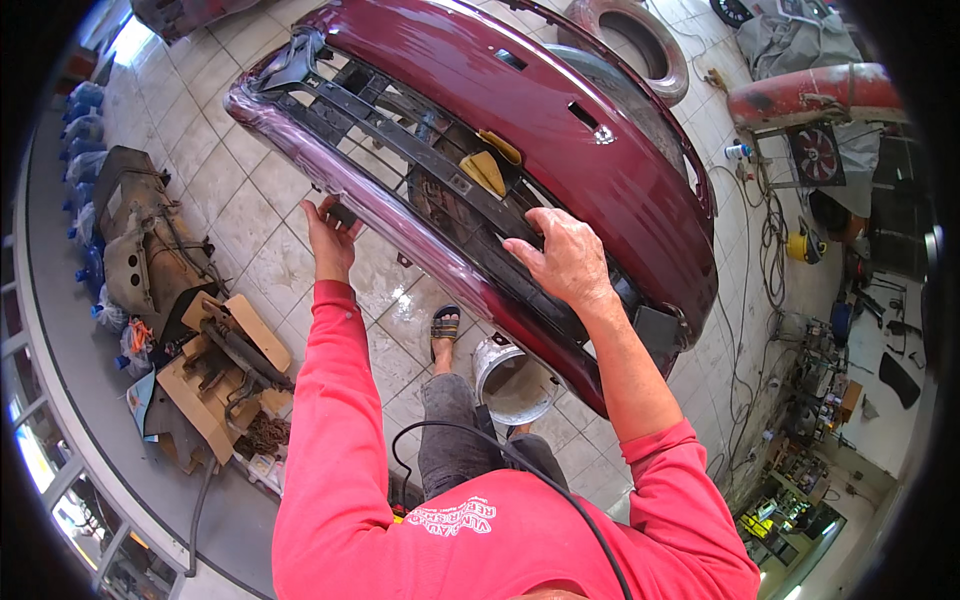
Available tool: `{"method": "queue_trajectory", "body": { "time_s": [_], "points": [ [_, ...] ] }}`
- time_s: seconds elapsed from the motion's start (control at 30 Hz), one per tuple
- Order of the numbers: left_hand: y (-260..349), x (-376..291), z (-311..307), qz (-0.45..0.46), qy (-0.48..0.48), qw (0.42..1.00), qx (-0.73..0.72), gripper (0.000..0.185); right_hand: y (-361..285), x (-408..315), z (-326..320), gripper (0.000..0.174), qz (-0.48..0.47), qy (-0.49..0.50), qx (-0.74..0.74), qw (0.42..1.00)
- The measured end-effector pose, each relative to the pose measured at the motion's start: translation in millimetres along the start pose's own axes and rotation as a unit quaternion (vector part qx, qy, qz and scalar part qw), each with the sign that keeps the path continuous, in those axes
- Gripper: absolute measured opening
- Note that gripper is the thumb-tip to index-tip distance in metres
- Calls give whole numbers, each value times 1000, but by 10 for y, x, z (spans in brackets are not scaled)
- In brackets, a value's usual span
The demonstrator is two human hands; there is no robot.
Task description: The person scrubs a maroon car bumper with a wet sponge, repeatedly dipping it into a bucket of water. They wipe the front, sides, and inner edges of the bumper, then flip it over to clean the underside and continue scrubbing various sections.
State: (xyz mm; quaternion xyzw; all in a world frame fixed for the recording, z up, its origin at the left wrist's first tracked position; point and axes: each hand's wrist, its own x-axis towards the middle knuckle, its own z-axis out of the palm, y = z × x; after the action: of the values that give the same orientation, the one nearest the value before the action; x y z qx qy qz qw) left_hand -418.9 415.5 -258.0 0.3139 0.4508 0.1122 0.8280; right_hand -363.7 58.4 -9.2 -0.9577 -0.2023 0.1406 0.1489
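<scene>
A large burgundy car bumper cover (555,112) lies across my view, wet and streaked, with black grille bars in its opening. Along its near lower edge (420,232), my left hand (335,238) is turned palm up, fingers curled around a small dark block (341,214). Over the grille bars hovers my right hand (566,255), its thumb and fingers apart and nothing seen in it. Folded yellowish sheets (484,174), perhaps sandpaper, rest on the black crossbar. Below the bumper stands a white bucket (484,367) of cloudy water, near my feet.
Wet tiles (390,300) cover the floor. Cardboard with metal parts (202,375) lies at left, beside a brown car part (142,225) and several blue water bottles (86,150). A tire (660,52) sits behind the bumper. Cables (772,240) trail at right, near a red bumper (817,94).
</scene>
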Motion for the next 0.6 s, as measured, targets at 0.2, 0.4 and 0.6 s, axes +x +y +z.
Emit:
{"method": "queue_trajectory", "body": {
  "time_s": [0.2, 0.4, 0.6],
  "points": [
    [147, 330, 175, -25, 2, 997, -76, 83, -292, 38, 154, 55, 47, -37, -120, 991],
    [150, 250, 579, 95, -66, 987, -110, 79, -335, 197, 67, 64, 85, -106, -81, 987],
    [143, 117, 635, 143, -33, 983, -110, 81, -267, 270, 42, 70, 89, -106, -5, 990]
  ]
}}
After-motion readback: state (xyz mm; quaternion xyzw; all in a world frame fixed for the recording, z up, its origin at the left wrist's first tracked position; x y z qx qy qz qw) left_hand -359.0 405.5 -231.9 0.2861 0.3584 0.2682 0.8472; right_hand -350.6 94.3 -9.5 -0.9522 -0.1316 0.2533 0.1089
